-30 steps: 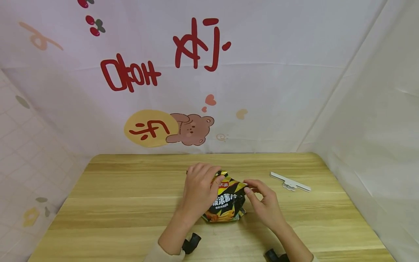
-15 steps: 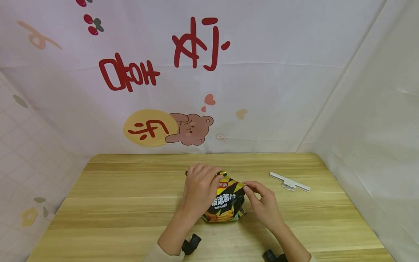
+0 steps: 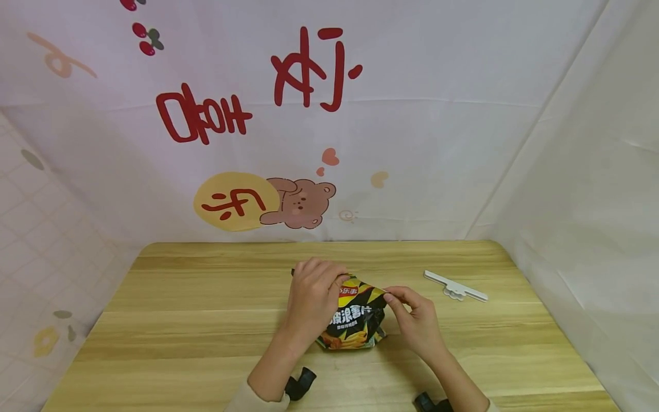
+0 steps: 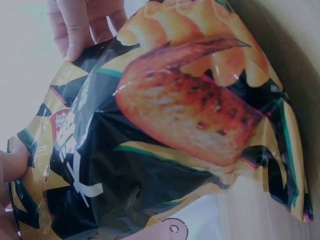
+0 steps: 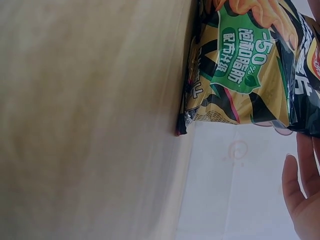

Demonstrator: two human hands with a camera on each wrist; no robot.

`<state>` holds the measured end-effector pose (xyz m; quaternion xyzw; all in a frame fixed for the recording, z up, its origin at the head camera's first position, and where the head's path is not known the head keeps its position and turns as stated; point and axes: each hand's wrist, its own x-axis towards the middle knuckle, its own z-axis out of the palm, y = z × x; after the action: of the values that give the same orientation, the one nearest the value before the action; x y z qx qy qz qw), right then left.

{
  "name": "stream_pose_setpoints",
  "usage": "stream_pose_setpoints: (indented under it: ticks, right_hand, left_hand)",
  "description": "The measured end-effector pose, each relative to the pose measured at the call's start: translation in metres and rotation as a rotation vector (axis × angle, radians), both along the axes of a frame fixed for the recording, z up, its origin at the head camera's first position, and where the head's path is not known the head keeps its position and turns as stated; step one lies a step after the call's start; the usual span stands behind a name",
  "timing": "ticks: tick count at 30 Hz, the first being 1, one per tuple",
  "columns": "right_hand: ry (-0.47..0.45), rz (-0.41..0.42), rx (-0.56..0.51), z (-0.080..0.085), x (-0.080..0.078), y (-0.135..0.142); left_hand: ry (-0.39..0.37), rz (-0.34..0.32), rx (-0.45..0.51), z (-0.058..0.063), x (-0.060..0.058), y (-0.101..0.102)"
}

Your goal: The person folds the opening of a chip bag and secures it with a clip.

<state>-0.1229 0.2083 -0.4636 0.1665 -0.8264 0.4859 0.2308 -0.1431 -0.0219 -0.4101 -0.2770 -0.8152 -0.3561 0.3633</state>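
Observation:
A black and yellow bag of potato chips (image 3: 352, 323) stands on the table, its printed front towards me. My left hand (image 3: 315, 300) covers its upper left part and grips the top edge, the thumb on the front; in the left wrist view this hand (image 4: 82, 25) is at the top. At the upper right corner, my right hand (image 3: 418, 320) pinches the bag between thumb and index finger. The right wrist view has the right hand (image 5: 306, 190) at the lower right edge, beside the bag (image 5: 240, 65). What lies behind the left palm is hidden.
A white sealing clip (image 3: 456, 285) lies on the wooden table (image 3: 195, 320) to the right of the bag. Behind the table hangs a white cloth (image 3: 437, 160) with a printed bear and red characters. Black camera mounts (image 3: 301, 383) sit by the wrists.
The bag's top right edge is now pulled straighter, and a little more of its front print shows beside the left thumb. Both hands keep their hold and have barely moved.

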Motion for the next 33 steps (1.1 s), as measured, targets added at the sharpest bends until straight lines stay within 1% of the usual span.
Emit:
stream_pose_setpoints:
  ticks: [5,9,15,19,24,30,33]
  right_hand:
    - [0.019,-0.004,-0.009,-0.0004,0.0008,0.0002]
    - [0.046,0.008,-0.019,-0.0003,0.001,0.0005]
    - [0.099,0.03,-0.029,-0.0015,-0.0003,0.0017]
    - [0.108,0.038,-0.036,-0.0025,-0.0007,0.0024]
    - [0.105,0.075,-0.067,-0.0012,0.0003,0.0023]
    - [0.159,0.108,-0.107,-0.0033,-0.0018,0.0033]
    - [0.161,0.136,-0.125,-0.0032,-0.0022,0.0045]
  left_hand:
    - [-0.011,-0.013,0.002,0.0,0.0,-0.0011]
    - [-0.017,-0.025,0.0,0.0007,0.0004,-0.002]
    - [0.009,-0.044,0.001,0.0013,-0.0003,-0.0034]
    - [0.012,-0.058,-0.004,0.002,-0.0003,-0.0051]
    - [-0.003,-0.067,-0.011,0.0029,0.0001,-0.0076]
    - [-0.022,-0.08,-0.009,0.0031,0.0003,-0.0084]
    - [-0.026,-0.085,-0.001,0.0031,0.0004,-0.0088]
